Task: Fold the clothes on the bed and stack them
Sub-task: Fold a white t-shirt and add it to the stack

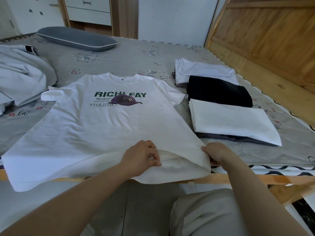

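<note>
Head view: only cam, so all lines below are from it.
Shirt pos: white T-shirt (105, 120) is lying print-up on the bed (129, 57), collar at the far end, hem at the near edge & spilling over the wooden bed rail (238, 178).
Long axis: running straight away from me, hem near, collar far; sleeves are spreading out left & right.
Left hand (141, 157): I'm pinching the hem approx at its middle, fingers curled round the cloth.
Right hand (216, 153): I'm gripping the hem's right corner, thumb under, cloth bunching over it.
Nearer hand: both are sitting on the right half of the hem; the left corner is lying loose, well apart from either hand.
Next move, my guess: I'm probably needing to tug the hem flat, then fold lengthwise toward the collar.
Stack: folded white top (233, 120) is resting on darker pieces just right of the shirt; black garment (219, 92) & another white fold (202, 70) behind it.
Room: grey crumpled clothes (23, 75) are waiting far left, grey pillow (76, 38) at the head, wood panel wall (265, 34) on the right.
</note>
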